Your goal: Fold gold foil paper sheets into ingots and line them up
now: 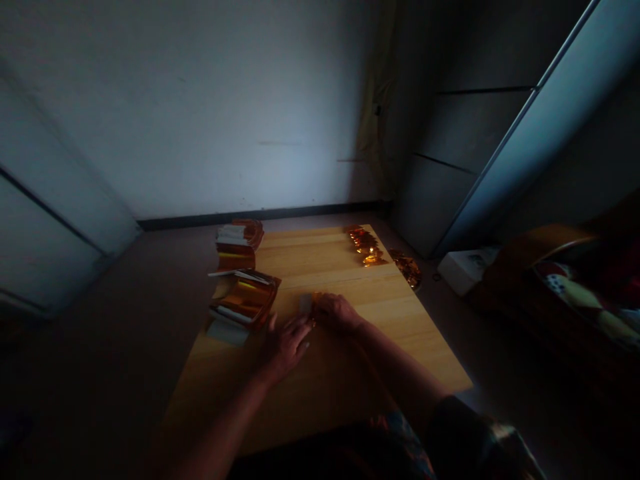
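A small piece of shiny orange film (316, 297) with a pale grey part (305, 305) beside it lies on the wooden table between my hands. My right hand (337, 311) is closed with its fingers bent around the film's edge, covering most of it. My left hand (284, 344) rests just to the left and nearer to me. Its fingers stretch toward the film and touch its near edge, with thumb and fingers apart. In the dim light, the fingertips are hard to make out. Left of my left hand lies a stack of orange film sheets (245, 297) with pale backing.
Another stack of orange film (237, 257) sits at the table's (310, 247) far left corner. Crinkled shiny orange pieces (367, 248) lie at the far right, and more foil (407, 269) is beyond the right edge. A white box (463, 270) stands on the floor.
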`<action>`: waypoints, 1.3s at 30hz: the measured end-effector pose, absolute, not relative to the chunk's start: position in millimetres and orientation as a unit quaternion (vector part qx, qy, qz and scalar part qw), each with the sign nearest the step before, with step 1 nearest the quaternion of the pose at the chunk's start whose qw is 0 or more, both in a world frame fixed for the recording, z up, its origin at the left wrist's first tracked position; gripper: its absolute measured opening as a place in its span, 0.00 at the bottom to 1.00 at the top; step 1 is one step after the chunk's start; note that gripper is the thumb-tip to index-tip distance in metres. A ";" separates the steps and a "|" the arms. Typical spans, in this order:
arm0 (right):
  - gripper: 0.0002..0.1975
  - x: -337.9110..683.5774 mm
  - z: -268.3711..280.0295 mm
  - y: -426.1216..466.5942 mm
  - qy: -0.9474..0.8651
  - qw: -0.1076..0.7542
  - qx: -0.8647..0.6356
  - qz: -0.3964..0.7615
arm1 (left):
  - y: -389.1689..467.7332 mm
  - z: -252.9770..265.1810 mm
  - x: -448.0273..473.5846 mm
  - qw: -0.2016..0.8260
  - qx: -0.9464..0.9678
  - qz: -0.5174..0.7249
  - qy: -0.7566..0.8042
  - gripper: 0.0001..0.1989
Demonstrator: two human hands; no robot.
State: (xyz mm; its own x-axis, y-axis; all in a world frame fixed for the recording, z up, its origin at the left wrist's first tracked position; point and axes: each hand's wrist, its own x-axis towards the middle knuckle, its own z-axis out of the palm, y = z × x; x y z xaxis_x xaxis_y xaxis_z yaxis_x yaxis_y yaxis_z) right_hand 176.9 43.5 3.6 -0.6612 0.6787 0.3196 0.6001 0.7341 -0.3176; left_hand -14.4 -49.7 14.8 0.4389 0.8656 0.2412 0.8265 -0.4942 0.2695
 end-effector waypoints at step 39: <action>0.03 166.0 19.1 35.9 -0.832 0.186 -0.488 0.188 | -50.9 16.8 -4.8 0.022 0.849 0.170 0.500 0.16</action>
State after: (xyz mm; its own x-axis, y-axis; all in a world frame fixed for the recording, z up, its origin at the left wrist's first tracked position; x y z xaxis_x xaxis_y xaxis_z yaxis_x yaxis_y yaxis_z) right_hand 166.0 35.9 19.1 -0.4540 0.8820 0.1267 0.7421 0.4530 -0.4941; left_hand -4.8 -50.9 16.8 0.4417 0.8568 0.2660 0.8417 -0.4984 0.2076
